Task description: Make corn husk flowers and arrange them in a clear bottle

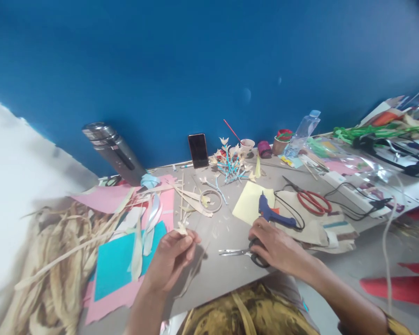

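Between the thumb and fingers of my left hand (179, 251) is a small cream flower (182, 228) that looks made of dried husk. My right hand (270, 244) rests over the black handles of a pair of scissors (233, 252), whose blades lie on the table pointing left; part of the handles is hidden under the fingers. Just beyond that hand, a blue glue gun (274, 214) lies partly on a yellow sheet (248, 201). Farther back stands a bunch of cream flowers on blue stems (230, 163), with a loose blue stem (218, 187) and a tape roll (211, 203) nearer.
Dried husks (61, 265) and coloured paper (115, 263) cover the left side. A steel flask (115, 153), a phone (198, 151), a paper cup (247, 146) and a plastic bottle (302, 135) stand along the wall. Red-handled scissors (314, 202) and a power strip (356, 195) lie at right.
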Action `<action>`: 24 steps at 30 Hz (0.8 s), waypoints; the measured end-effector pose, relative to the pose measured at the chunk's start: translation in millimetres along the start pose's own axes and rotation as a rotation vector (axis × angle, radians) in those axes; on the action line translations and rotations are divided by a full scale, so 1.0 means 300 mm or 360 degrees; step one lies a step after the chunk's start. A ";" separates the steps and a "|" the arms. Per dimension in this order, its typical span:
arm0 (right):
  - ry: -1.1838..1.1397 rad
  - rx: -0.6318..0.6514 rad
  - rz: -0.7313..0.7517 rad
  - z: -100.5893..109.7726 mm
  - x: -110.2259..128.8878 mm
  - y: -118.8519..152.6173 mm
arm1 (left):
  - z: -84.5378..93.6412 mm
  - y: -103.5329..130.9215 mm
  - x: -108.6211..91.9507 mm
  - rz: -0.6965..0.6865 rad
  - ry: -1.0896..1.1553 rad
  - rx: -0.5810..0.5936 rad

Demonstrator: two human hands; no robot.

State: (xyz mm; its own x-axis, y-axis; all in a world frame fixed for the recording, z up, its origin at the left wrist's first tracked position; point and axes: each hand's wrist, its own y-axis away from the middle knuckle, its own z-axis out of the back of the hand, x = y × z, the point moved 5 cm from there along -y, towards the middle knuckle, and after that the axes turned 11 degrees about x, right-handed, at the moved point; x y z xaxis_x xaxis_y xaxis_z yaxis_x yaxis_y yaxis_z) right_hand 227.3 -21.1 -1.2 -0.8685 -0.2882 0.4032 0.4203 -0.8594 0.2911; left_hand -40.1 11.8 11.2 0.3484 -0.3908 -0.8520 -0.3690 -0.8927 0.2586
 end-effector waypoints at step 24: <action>-0.1856 0.0328 0.0125 -0.062 0.048 -0.084 | 0.013 0.048 0.019 0.0022 -0.0393 0.0017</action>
State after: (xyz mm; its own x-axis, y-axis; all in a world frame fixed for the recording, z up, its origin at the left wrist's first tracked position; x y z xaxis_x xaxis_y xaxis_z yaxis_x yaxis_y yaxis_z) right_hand 199.1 -11.5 -18.8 -0.1194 0.3132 0.9421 0.5889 -0.7416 0.3212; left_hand -46.8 -2.4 8.4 0.1228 -0.3351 -0.9342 -0.3817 -0.8848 0.2672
